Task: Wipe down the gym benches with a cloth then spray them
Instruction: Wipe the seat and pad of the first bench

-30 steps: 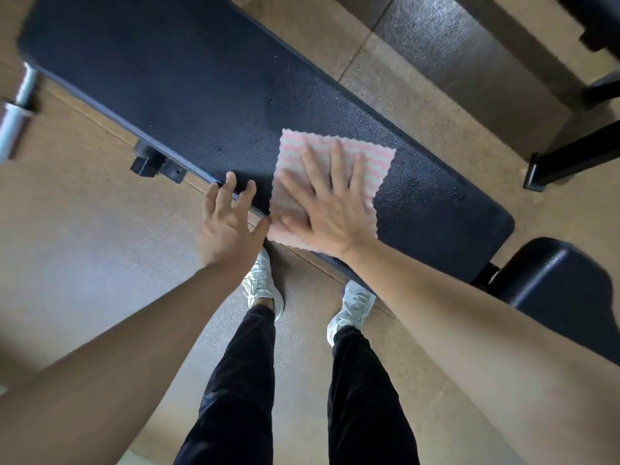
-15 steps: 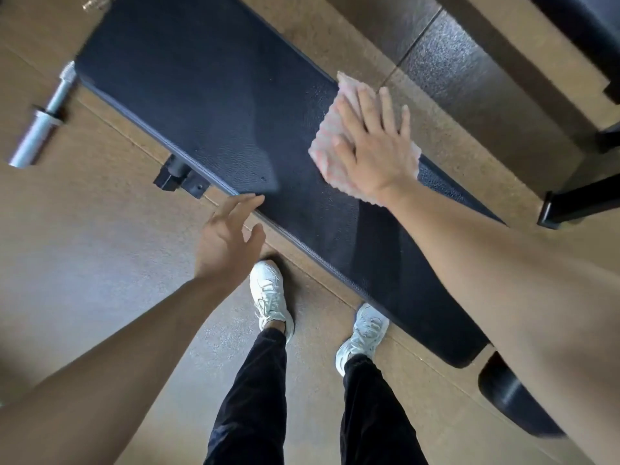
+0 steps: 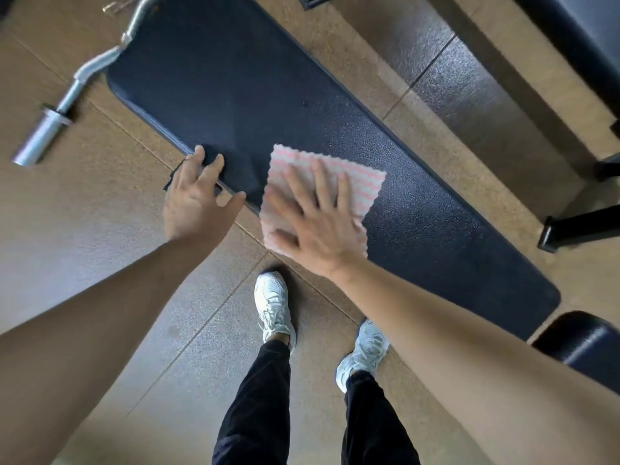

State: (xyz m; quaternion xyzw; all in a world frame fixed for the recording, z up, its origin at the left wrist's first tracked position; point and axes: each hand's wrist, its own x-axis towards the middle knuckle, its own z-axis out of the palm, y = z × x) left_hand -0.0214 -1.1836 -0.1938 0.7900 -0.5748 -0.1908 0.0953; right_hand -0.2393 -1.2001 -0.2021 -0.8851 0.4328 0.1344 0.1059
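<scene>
Cloth [image 3: 364,184]: frame centre, flat on bench [image 3: 268,95], under spread right hand [image 3: 315,226] fingers; left hand [image 3: 194,196] fingers spread on bench edge.

I read bare bench pad [image 3: 302,95] ahead of right hand [image 3: 318,229] fingers [image 3: 320,182]: open to far edge. Right of fingertips, long free run of pad toward rounded end. Left of them, left hand [image 3: 194,203] rests on near edge, narrow gap between. Beyond left fingers [image 3: 196,162], pad free up to curl bar [image 3: 67,99] at corner. Black frame foot [image 3: 577,226] on floor, well right of fingertips, off pad.
</scene>
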